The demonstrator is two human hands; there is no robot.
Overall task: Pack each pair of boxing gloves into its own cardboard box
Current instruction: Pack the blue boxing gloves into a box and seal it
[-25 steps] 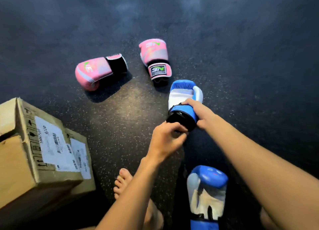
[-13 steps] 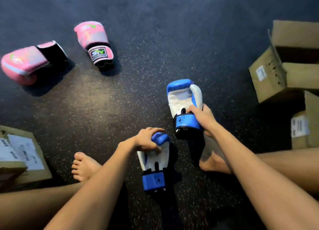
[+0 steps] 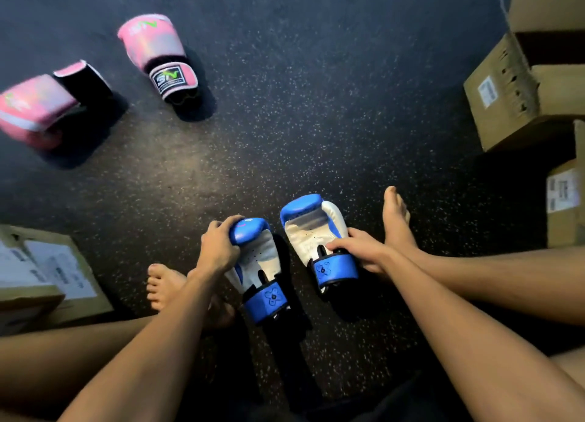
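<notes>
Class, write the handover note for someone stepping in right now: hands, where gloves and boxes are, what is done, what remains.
Left hand grips the top of the nearer blue glove; right hand holds the farther blue glove at its wrist, side by side.
The pink gloves lie apart at far left.
An open cardboard box stands at far right, a second box beside it, a third box at near left.
None of these gloves is boxed; both pairs remain to pack.
</notes>
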